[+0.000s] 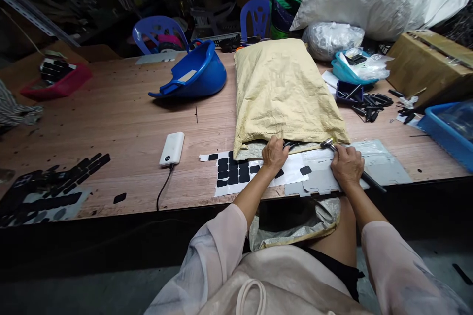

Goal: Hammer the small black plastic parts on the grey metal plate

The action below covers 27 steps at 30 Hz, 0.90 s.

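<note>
My right hand point(347, 163) is wrapped round a hammer point(374, 183), its metal head pointing at the sack and its black handle sticking out toward the lower right. At the mouth of a large yellow woven sack point(284, 88), my left hand point(275, 153) is closed with its fingertips partly hidden. Small black pieces point(291, 144) show in the sack's opening beside those fingers; whether I grip one or the sack edge is unclear. Beneath my left hand lies a white sheet point(295, 162) bearing rows of black rounded stickers point(233, 172). A grey board point(384, 160) lies under my right hand.
A white power bank point(172, 148) with a cable sits to the left. Farther back is a blue basin point(203, 71). Black parts point(371, 106) lie by a teal bowl point(354, 71) and cardboard box point(432, 64). Over my lap hangs an open bag point(295, 238) below the table edge.
</note>
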### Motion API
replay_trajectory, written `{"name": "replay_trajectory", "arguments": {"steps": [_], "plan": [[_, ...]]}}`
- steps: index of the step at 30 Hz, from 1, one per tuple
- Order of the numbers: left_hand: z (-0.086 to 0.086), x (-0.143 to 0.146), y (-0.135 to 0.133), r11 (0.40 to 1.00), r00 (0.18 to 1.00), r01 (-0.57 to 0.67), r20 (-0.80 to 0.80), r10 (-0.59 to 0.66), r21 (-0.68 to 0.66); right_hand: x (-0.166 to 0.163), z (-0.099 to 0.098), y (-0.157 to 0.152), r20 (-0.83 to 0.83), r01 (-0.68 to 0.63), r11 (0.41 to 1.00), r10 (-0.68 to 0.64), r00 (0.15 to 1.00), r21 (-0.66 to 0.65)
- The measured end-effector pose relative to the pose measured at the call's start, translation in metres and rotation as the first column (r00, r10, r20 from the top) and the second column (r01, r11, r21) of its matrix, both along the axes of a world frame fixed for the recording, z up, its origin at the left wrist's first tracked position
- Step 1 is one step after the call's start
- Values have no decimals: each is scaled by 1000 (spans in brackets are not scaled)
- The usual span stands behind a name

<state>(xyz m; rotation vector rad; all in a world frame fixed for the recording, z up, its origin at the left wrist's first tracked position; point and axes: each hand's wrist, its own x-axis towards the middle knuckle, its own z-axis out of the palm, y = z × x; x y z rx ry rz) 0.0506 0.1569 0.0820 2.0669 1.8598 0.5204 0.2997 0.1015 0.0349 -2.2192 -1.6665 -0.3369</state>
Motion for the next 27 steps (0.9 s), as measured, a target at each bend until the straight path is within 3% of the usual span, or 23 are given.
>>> {"name": "replay_trajectory", "arguments": {"steps": [5,9,12,27], "plan": [[-2,-11,-31,988,988,88,113,-102,125,0,-2,1,3,4,1000,-4,1000,3],[-22,-9,-75,963,955,206,180,-237,177,0,-3,1,8,4,1000,-4,1000,6],[-38,-2,-92,960,953,230,165,-255,160,0,-3,1,5,2,1000,-3,1000,10],[-41,9,-79,963,940,261,206,-270,72,1,4,2,-116,8,1000,-9,993,-9]]}}
